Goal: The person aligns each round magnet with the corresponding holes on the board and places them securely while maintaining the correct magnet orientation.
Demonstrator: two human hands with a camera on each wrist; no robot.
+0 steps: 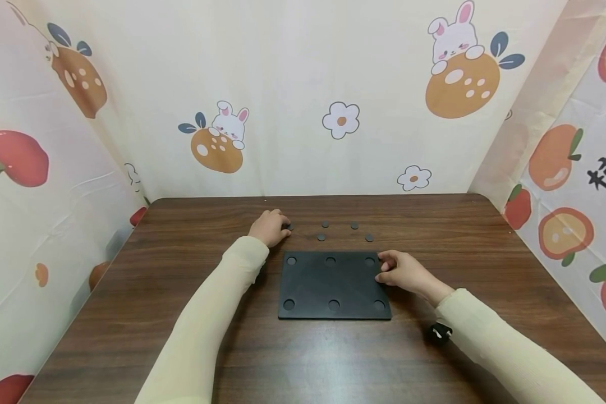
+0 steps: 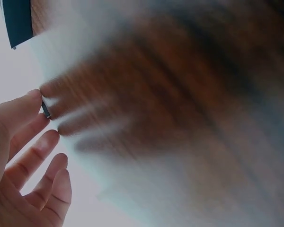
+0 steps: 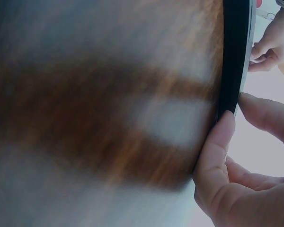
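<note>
A flat black board [image 1: 310, 283] with several round recesses lies on the table. Beyond its far left corner, my left hand [image 1: 269, 228] pinches a small dark disc [image 2: 46, 109] between thumb and index finger, low over the wood; its other fingers are loosely bent. My right hand [image 1: 401, 270] holds the board's right edge near the far corner, with thumb and bent index fingertip against it. The right wrist view shows these fingertips right at the dark edge of the board [image 3: 234, 56].
Several more dark discs lie behind the board, among them one disc [image 1: 321, 237] near its far edge and another disc [image 1: 369, 238] farther right. The brown wooden table [image 1: 182, 292] ends at a printed curtain [image 1: 293, 151], which also hangs along both sides.
</note>
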